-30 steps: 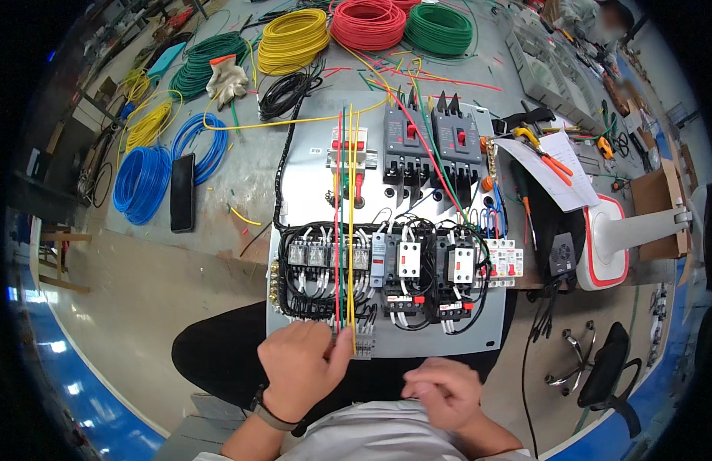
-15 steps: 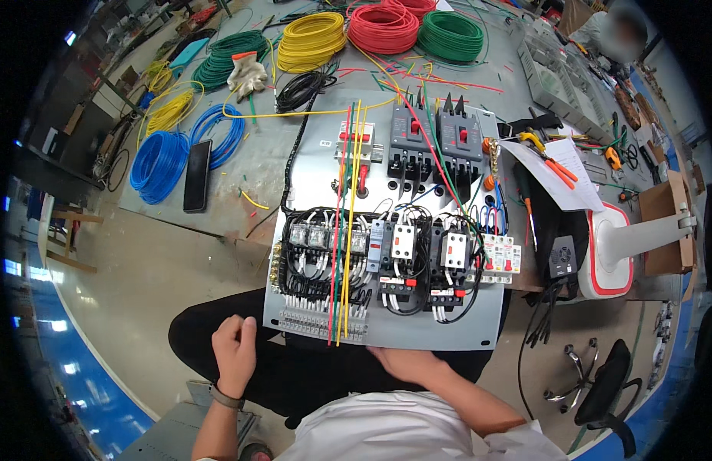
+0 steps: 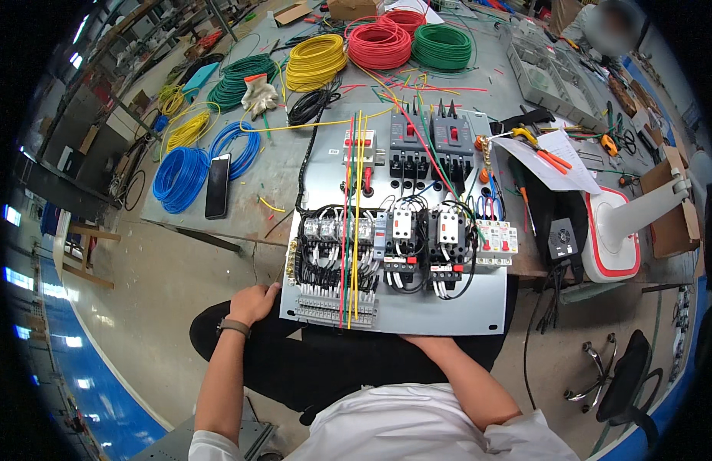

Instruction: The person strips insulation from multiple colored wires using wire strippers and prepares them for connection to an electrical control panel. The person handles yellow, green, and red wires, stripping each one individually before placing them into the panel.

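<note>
A grey electrical mounting panel (image 3: 456, 311) lies tilted over my lap, its far part on the workbench. My left hand (image 3: 252, 303) is beside its near left corner, fingers curled and thumb close to the edge; what they hold, if anything, is hidden. My right hand (image 3: 421, 342) reaches beneath the near edge, its fingers out of sight. The panel carries relays (image 3: 333, 229), a terminal strip (image 3: 337, 309), two contactors (image 3: 403, 224), two large grey breakers (image 3: 452, 138) and small white breakers (image 3: 498, 240). Loose red, green and yellow wires (image 3: 357, 230) run lengthwise across it.
Coils of yellow (image 3: 316, 63), red (image 3: 379, 44), green (image 3: 442, 48) and blue wire (image 3: 179, 180) lie on the bench (image 3: 252, 180). A phone (image 3: 217, 187) and glove (image 3: 259, 95) are at left. Pliers (image 3: 552, 159), paper and a white stand (image 3: 613, 234) sit at right. Another person (image 3: 594, 27) is far right.
My left hand has moved forward and right, up to the panel's left edge. The view has shifted, so the panel appears slightly higher and further right. My right hand stays under the near edge.
</note>
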{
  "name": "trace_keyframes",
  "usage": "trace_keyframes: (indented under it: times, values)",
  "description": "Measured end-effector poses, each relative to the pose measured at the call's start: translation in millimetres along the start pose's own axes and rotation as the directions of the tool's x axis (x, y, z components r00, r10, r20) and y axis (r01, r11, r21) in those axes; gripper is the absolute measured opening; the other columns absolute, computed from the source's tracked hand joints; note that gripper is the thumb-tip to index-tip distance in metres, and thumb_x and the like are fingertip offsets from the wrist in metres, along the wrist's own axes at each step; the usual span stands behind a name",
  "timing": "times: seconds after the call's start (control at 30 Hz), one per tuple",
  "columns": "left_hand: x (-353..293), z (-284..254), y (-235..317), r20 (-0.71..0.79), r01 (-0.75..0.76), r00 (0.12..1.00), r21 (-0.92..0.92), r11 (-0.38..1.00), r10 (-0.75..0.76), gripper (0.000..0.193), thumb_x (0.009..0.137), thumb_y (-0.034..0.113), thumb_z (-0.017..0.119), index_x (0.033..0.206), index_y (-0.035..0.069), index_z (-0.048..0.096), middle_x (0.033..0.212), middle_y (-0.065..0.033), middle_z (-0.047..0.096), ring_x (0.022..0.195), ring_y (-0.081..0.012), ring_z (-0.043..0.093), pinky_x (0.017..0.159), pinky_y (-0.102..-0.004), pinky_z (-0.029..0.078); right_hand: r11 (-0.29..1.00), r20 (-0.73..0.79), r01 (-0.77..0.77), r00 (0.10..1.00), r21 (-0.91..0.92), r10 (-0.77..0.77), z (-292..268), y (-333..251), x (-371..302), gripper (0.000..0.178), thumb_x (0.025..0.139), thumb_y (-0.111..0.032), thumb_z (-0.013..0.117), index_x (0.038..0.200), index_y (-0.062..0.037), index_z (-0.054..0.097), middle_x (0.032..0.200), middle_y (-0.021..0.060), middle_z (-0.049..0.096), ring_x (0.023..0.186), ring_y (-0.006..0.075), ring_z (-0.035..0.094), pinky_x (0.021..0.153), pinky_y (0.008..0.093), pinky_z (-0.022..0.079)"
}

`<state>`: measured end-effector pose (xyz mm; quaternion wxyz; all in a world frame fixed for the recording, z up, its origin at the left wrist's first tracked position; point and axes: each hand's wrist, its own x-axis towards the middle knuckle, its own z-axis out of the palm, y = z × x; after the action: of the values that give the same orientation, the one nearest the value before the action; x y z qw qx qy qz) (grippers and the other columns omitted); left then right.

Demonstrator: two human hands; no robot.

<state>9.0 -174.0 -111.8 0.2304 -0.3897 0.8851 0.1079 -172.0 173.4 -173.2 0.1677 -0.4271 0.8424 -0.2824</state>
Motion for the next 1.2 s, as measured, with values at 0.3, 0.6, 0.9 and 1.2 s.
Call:
trace_keyframes:
  times: [0.3, 0.6, 0.9, 1.2]
  values:
    - [7, 6, 7, -0.053, 0.015, 0.999, 0.067, 0.998, -0.011, 0.062, 0.098, 0.056, 0.04, 0.1, 0.005, 0.075, 0.097, -0.0233, 0.073, 0.096, -0.0416, 0.069, 0.084, -0.0514, 0.053, 0.994, 0.081, 0.025, 0.997, -0.104, -0.017, 5, 43, -19, 0.026, 0.09, -0.032, 0.06, 0.106, -0.0131, 0.07, 0.105, 0.0131, 0.07, 0.1, 0.0347, 0.064, 0.092, 0.0492, 0.05]
    - [-5, 10, 2, -0.066, 0.001, 0.998, 0.096, 0.995, 0.005, 0.062, 0.096, 0.055, 0.041, 0.1, 0.002, 0.074, 0.095, -0.0267, 0.072, 0.094, -0.0431, 0.069, 0.086, -0.0518, 0.053, 0.997, 0.116, -0.032, 0.992, -0.076, 0.041, -39, 0, -52, 0.033, 0.09, -0.029, 0.057, 0.111, -0.0065, 0.069, 0.109, 0.0185, 0.07, 0.104, 0.0399, 0.064, 0.093, 0.0506, 0.049]
    - [-13, 7, 5, -0.071, -0.042, 0.996, 0.097, 0.994, 0.049, 0.061, 0.095, 0.055, 0.046, 0.097, 0.001, 0.073, 0.092, -0.0269, 0.071, 0.091, -0.0445, 0.068, 0.082, -0.0529, 0.053, 0.985, 0.345, -0.084, 0.929, -0.149, 0.131, -68, -24, -65, 0.046, 0.098, -0.038, 0.053, 0.078, -0.0033, 0.076, 0.079, 0.0181, 0.072, 0.076, 0.0375, 0.071, 0.073, 0.0488, 0.057]
    - [-14, 18, 6, -0.1, -0.171, 0.978, 0.11, 0.979, 0.182, 0.05, 0.091, 0.048, 0.052, 0.09, 0.001, 0.071, 0.085, -0.0249, 0.07, 0.082, -0.0441, 0.068, 0.074, -0.0528, 0.054, 0.984, 0.245, 0.004, 0.969, -0.177, 0.04, -74, -33, -58, 0.033, 0.095, -0.032, 0.061, 0.09, -0.0016, 0.073, 0.089, 0.0185, 0.07, 0.086, 0.0388, 0.068, 0.08, 0.0495, 0.054]
